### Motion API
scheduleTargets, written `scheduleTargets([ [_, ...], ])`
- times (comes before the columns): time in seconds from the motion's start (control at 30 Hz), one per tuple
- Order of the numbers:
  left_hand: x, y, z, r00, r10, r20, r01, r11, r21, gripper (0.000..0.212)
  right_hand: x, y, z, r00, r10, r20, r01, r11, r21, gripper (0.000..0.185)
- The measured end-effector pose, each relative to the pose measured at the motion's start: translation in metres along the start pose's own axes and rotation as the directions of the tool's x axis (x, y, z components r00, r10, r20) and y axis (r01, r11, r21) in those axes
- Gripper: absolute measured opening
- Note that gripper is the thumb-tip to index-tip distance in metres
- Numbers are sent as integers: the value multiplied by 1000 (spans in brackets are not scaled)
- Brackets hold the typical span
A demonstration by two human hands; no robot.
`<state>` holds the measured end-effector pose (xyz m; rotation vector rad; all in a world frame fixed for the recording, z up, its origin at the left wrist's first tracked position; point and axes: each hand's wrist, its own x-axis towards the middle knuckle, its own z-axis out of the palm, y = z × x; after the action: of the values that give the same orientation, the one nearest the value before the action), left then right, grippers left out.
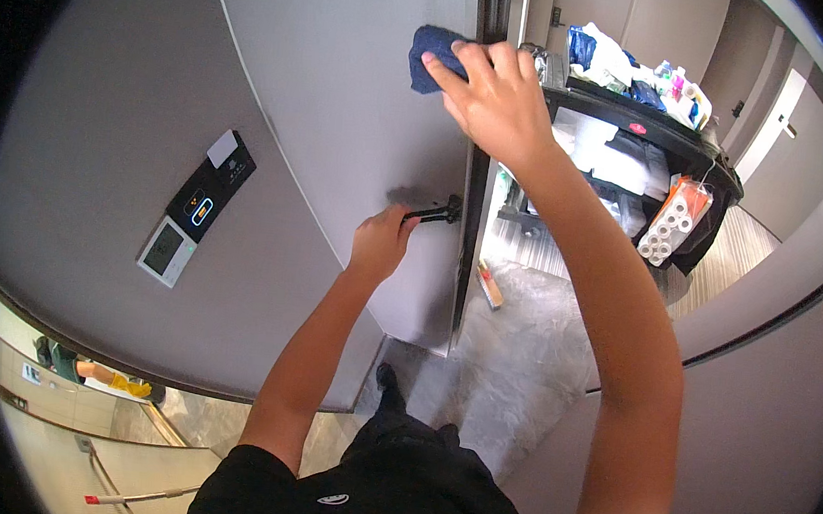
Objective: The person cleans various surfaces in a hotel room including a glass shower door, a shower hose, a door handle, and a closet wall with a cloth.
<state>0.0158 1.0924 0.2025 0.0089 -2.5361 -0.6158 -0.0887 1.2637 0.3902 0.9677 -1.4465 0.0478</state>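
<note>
My right hand (493, 93) presses a folded dark blue cloth (433, 59) against the upper part of a grey door (347, 56), near its outer edge. Lower on the same door, my left hand (383, 244) is closed around the black lever handle (433, 214). The door stands ajar, and its dark edge strip (476, 190) runs down beside my right forearm. Part of the handle is hidden by my left fingers.
Beyond the doorway stands a housekeeping cart (612, 99) with linens, bottles and a bag of toilet rolls (675, 223). A brush (490, 285) lies on the floor. Left are a wall control panel (203, 190) and thermostat (167, 251). Another person's yellow-gloved hand (129, 385) shows lower left.
</note>
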Motion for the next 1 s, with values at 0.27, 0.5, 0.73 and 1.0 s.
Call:
scheduleTargets([
  [0.27,-22,19,5,999,29,-33,-27,998,52,21,-47,-24,-2,993,-34,110,26,997,69,36],
  [0.5,-32,34,7,996,53,-79,-43,992,116,21,-94,-52,-6,944,-55,325,5,988,152,38],
  [0.73,-42,38,-6,998,51,-25,-44,974,222,23,-114,-83,-14,890,-65,452,-21,983,184,32],
  [1.0,-35,54,2,998,63,-8,-59,969,241,26,-121,-92,-22,848,198,492,-381,873,305,23],
])
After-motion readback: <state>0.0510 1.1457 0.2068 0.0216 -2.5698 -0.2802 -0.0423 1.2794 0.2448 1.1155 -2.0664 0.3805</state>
